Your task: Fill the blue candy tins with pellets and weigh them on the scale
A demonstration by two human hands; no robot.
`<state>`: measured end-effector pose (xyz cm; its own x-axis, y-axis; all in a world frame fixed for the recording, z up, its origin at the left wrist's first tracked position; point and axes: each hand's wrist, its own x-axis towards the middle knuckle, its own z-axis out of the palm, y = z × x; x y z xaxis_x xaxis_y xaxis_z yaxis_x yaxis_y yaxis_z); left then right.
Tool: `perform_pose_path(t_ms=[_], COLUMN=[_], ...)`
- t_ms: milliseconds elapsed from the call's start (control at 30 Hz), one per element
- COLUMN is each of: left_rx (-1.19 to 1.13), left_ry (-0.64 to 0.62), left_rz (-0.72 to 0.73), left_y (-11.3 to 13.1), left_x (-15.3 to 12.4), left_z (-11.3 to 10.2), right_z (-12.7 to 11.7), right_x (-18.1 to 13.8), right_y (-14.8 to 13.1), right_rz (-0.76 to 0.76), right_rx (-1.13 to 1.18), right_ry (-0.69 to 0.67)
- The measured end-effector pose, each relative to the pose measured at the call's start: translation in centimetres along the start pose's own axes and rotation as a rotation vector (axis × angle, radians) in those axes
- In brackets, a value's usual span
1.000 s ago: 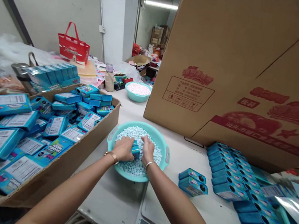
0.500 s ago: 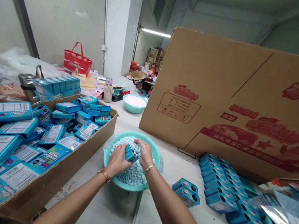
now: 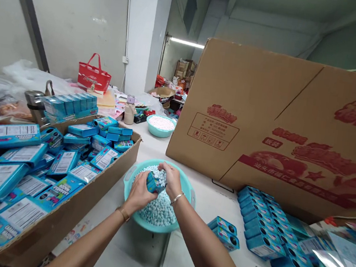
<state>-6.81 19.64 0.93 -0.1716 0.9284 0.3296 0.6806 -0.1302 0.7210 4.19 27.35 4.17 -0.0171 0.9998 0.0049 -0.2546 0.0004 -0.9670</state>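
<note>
A turquoise basin (image 3: 188, 181) in front of me holds many small pale blue candies (image 3: 158, 210). Over the candies, my left hand (image 3: 139, 193) is wrapped around a small blue candy box (image 3: 152, 182), which is tilted. My right hand (image 3: 172, 180) curves around the far side of the box, its fingers bent over a heap of candies at the box's top. Whether the right fingers press on the box or only on candies is partly hidden. A bracelet is on each wrist.
On the left, an open carton (image 3: 106, 181) is full of blue candy boxes. Two boxes (image 3: 224, 232) stand right of the basin, beside longer rows of boxes (image 3: 261, 223). Below the basin lies a white scale (image 3: 183, 265). A large cardboard box (image 3: 223, 91) blocks the back right.
My right hand has closed in on the box, and candies now show heaped at its top. The box is slightly more tilted in my left hand. The view has shifted slightly.
</note>
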Motion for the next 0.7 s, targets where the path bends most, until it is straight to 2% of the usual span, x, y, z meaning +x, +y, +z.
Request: perform_pose_path(t_ms=[400, 700], left_rx=[0.007, 0.028], left_ry=[-0.057, -0.097], left_rz=[0.019, 0.032], left_y=[-0.1, -0.8], left_x=[0.6, 1.3], left_z=[-0.9, -1.2], right_z=[0.3, 0.2], right_x=[-0.5, -0.6], right_y=[0.9, 1.8], right_rz=[-0.004, 0.004], right_rx=[0.046, 0.062], right_ry=[0.098, 0.094])
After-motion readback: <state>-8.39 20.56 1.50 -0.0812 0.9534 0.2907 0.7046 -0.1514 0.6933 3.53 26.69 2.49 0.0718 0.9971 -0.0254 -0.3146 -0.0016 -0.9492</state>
